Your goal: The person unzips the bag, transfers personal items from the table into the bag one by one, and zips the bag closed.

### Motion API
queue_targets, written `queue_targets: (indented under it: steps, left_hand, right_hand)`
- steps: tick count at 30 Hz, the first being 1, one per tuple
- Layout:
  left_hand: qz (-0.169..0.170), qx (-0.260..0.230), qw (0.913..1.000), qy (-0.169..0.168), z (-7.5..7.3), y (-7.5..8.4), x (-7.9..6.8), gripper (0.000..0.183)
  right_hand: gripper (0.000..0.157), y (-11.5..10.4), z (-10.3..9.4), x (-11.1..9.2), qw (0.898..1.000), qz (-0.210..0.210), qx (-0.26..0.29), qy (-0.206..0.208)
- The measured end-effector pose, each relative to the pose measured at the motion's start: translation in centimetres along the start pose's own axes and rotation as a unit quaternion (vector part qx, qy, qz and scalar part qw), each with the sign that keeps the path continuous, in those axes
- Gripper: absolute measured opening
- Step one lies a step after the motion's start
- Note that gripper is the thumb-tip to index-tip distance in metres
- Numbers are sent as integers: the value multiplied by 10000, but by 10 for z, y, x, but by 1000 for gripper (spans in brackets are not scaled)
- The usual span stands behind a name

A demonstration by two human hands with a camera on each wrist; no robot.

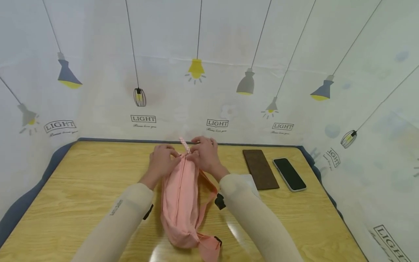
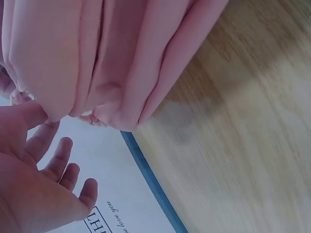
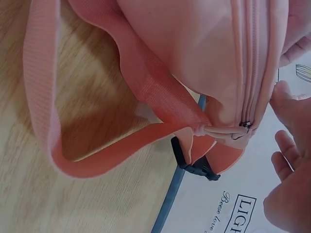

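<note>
A pink waist bag (image 1: 181, 203) stands lengthwise on the wooden table, its zipper running along the top. My left hand (image 1: 162, 160) pinches the fabric at the far end between thumb and forefinger; the other fingers are loosely bent in the left wrist view. Opposite it, my right hand (image 1: 206, 154) pinches the far end too, with its fingertips at the bag's edge beside the zipper (image 3: 253, 63). A small patterned strip (image 1: 184, 145) sticks up between the hands. The pink strap (image 3: 141, 82) loops down the bag's right side, with a black buckle (image 3: 197, 167) on it.
To the right lie a brown leather-like folder (image 1: 260, 169) and a phone (image 1: 289, 174) with a dark screen. Partly under the right sleeve is a white flat item (image 1: 250, 182). A lamp-print backdrop (image 1: 176, 72) rises behind the table's blue edge.
</note>
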State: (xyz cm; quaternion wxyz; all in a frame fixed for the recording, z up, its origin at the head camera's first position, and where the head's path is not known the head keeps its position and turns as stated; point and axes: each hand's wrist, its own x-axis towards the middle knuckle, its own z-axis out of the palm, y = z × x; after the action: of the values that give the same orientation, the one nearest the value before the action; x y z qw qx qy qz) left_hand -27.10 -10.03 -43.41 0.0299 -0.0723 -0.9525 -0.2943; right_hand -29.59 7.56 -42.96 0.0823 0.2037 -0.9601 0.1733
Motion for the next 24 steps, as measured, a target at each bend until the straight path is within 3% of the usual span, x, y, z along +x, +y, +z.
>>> queue_targets:
  steps: [7,17,24]
  left_hand:
    - [-159,123,9998,64,2,-1,3,27]
    - [-231,-101,9994,240,1,-5,3,25]
    - [-232,76,9990,378,1,-13,6,25]
  right_hand:
    - [17,0,1,-5,9996,-274,-35,113]
    - [16,-2,2,-16,9968,-747,-96,272]
    - [14,-4,3,-25,9925,-1181,186,264]
